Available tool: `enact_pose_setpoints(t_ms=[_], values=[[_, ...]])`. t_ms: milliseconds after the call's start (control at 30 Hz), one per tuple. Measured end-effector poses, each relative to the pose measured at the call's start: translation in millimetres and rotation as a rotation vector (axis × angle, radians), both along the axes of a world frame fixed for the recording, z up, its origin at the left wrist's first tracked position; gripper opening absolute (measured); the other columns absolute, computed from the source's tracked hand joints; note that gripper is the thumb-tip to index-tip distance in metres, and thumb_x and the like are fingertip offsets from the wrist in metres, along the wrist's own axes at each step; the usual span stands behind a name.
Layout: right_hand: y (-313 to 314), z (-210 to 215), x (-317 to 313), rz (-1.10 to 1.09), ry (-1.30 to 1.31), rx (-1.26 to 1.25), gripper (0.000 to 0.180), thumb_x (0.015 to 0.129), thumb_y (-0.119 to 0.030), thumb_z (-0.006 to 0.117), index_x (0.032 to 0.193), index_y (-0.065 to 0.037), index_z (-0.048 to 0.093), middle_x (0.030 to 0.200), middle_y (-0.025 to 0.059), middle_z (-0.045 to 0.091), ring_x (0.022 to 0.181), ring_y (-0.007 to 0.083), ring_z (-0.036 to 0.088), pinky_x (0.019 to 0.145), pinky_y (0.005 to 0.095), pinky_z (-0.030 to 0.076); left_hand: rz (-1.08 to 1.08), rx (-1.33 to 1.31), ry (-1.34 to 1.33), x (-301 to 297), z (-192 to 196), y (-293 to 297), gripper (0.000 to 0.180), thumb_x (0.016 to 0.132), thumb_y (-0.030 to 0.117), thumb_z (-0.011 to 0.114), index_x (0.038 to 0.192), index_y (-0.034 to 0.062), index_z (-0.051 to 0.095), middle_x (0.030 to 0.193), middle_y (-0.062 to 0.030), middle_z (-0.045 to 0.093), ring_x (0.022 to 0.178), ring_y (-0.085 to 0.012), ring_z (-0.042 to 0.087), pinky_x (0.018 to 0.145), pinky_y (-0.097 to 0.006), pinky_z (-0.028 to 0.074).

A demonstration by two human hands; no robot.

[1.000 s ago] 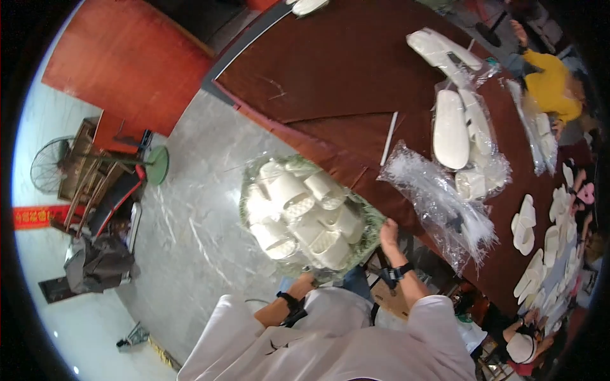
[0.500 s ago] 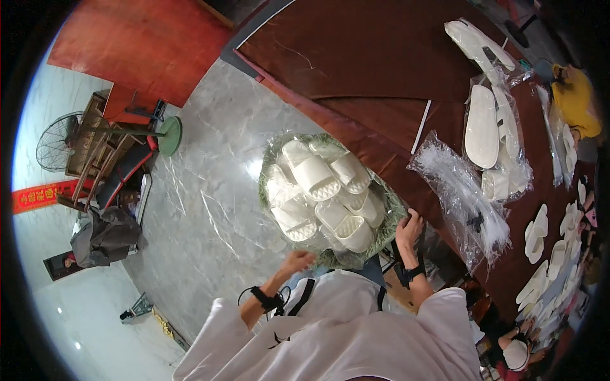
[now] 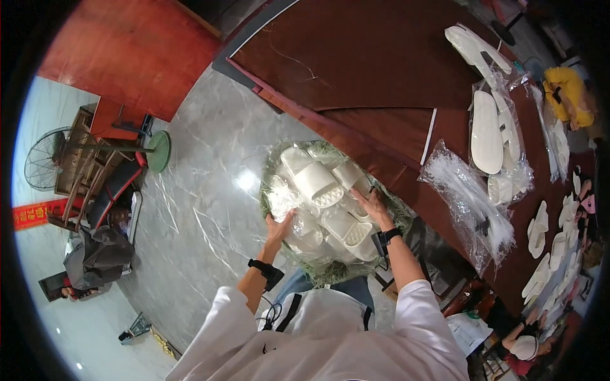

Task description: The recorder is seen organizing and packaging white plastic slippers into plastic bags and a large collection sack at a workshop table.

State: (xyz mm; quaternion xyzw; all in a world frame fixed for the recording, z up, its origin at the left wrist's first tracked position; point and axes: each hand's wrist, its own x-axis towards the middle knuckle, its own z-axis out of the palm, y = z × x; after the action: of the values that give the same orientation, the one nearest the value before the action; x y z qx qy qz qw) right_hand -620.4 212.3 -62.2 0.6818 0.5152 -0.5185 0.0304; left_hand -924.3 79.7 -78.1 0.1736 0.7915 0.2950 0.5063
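Grey marbled floor [image 3: 190,190], veined in white and faintly glossy, borders a broad desk [image 3: 362,70] draped in dark brown cloth. Just beside the desk's near edge is a container [image 3: 318,276] with a shaggy, grass-like green rim; what supports it is hidden. It holds a heap of cream slide slippers [image 3: 318,184], partly covered by clear plastic film [image 3: 307,230]. Left grip [image 3: 279,226]: thumb and fingers apart, touching the heap at its left side. Right grip [image 3: 375,208]: fingers spread over the slippers at the right, no single slipper visibly pinched. Progress, as judged from the arrangement: a substantial load is already gathered in the container, though its lower layers are hidden and no count is possible; other slippers lie outside it on the desk, among them a bagged pair [image 3: 487,136] and, farther right, loose slippers [image 3: 538,230], so the handling of the whole stock appears incomplete. Materials: the slippers look moulded and foam-like, with smooth, broad straps and a quilted, diamond-patterned footbed showing at the open toes; the film is crinkled and reflective; the translucent plastic bundle [image 3: 471,213] near the desk's edge looks limp, with frayed-looking white ends
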Motion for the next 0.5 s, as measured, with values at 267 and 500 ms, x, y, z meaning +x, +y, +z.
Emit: enact_pose_setpoints(t_ms=[267,500], values=[[-28,-10,-11,-0.203,0.113,-0.119,0.112,0.066,-0.07,0.055,0.135,0.009,0.015,0.138,0.0267,0.025,0.128,0.034,0.027,0.105,0.0365,0.023,0.047,-0.073,-0.264,-12,27,11,0.094,0.067,0.041,0.074,0.13,-0.0003,0.019,0.111,-0.0168,0.05,0.097,-0.0254,0.052,0.076,-0.034,0.046],[-90,0,-27,-0.325,0.237,0.032,0.097,0.072,-0.06,0.059,0.133,0.006,0.024,0.134,0.0264,0.031,0.124,0.0354,0.033,0.101,0.0376,0.028,0.456,0.065,-0.388,11,15,-35,0.041,0.077,0.024,0.067,0.108,0.0039,0.05,0.098,-0.0042,0.057,0.086,-0.0156,0.054,0.075,-0.03,0.046]])
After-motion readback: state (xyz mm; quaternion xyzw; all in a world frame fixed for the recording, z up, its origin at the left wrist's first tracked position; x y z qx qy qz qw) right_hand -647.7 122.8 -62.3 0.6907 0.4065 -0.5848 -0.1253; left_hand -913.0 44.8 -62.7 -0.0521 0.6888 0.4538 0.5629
